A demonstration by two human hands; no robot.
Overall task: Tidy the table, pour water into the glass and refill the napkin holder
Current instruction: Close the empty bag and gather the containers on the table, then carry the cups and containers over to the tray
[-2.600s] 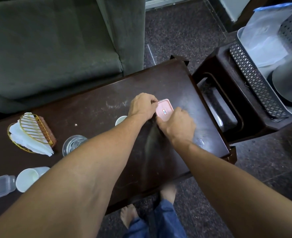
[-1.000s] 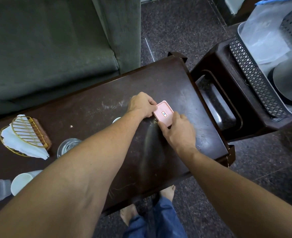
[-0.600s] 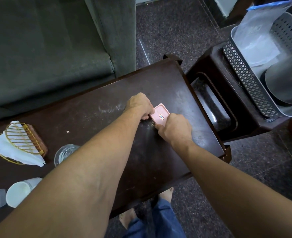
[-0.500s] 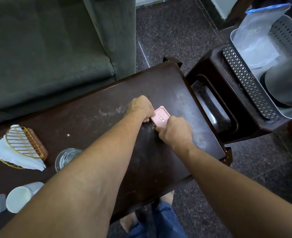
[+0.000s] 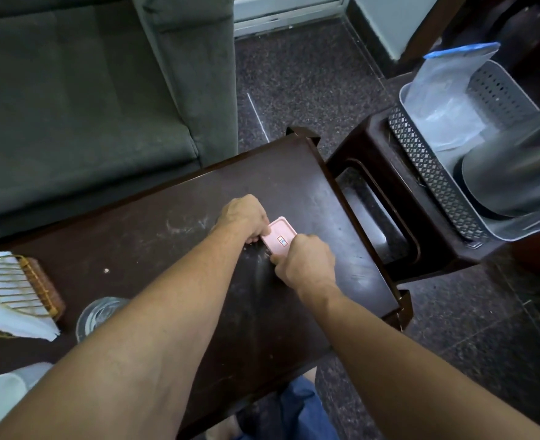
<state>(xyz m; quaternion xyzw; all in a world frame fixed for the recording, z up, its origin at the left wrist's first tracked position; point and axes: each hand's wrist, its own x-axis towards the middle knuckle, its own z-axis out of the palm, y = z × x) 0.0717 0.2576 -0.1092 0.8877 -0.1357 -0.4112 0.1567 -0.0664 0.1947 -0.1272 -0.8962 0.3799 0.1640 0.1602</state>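
Note:
A small pink box (image 5: 280, 237) with a label on its lid lies near the right end of the dark wooden table (image 5: 154, 246). My left hand (image 5: 245, 219) grips its left side with curled fingers. My right hand (image 5: 305, 266) grips its near edge, fingers curled over it. A clear drinking glass (image 5: 98, 314) stands at the left. A gold wire napkin holder (image 5: 17, 289) with white napkins (image 5: 11, 320) sits at the far left. A white paper cup (image 5: 6, 393) lies on its side at the lower left.
A grey sofa (image 5: 81, 100) runs along the table's far side. To the right stands a dark side table (image 5: 386, 198) carrying a grey perforated basket (image 5: 434, 173) with a plastic bag (image 5: 449, 93) and a dark round object (image 5: 513, 182). Speckled stone floor surrounds everything.
Both hands stay on the pink box, which has tilted and shifted slightly. My right hand now covers more of its near edge. The camera has moved a little.

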